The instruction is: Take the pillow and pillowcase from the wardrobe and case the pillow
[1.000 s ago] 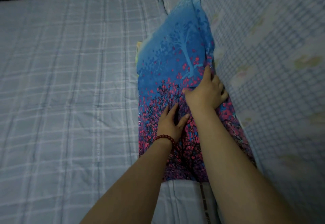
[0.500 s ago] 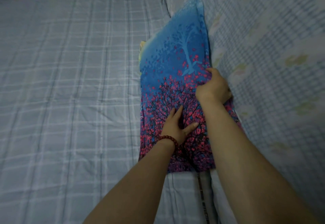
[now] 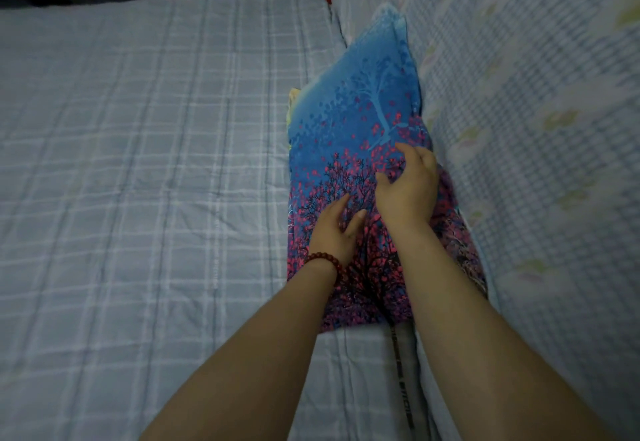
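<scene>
Your left hand (image 3: 332, 229), fingers spread, and right hand (image 3: 408, 188), fingers loosely bent, rest on the tree-print pillowcase (image 3: 353, 111). Casing seems nearly done; next, likely smoothing its corners.

Blue pillowcase (image 3: 349, 122) printed with pale-blue trees, pink-red blossoms and black branches, pale grey-blue plaid bedsheet (image 3: 138, 163), light checked quilt (image 3: 536, 129) with yellow-green motifs, dark-red bracelet (image 3: 325, 260).
</scene>
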The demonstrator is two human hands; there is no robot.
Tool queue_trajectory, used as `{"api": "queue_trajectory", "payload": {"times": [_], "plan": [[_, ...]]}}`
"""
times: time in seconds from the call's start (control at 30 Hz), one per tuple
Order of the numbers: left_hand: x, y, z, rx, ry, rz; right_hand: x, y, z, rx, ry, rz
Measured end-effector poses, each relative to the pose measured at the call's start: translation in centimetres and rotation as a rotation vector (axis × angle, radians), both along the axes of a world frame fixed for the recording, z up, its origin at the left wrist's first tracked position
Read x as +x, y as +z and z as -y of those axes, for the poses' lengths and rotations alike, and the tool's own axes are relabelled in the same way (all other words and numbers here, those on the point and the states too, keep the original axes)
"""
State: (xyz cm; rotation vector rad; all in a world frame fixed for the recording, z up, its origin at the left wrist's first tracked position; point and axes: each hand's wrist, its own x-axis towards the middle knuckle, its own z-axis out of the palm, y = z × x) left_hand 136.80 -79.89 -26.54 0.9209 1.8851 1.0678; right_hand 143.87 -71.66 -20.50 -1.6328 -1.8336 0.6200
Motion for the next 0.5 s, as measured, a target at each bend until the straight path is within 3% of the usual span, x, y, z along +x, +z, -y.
{"api": "queue_trajectory", "payload": {"times": [0.33,0.5], "plan": [[0.3,5.5,5.8,0.096,0.098,0.032,1.1,2.6,7.9,-0.096,0.024,-0.15],[1.3,7.8,9.7,0.142,0.155,0.009,2.6,4.5,11.9,-0.024,-0.041,-0.179]]}}
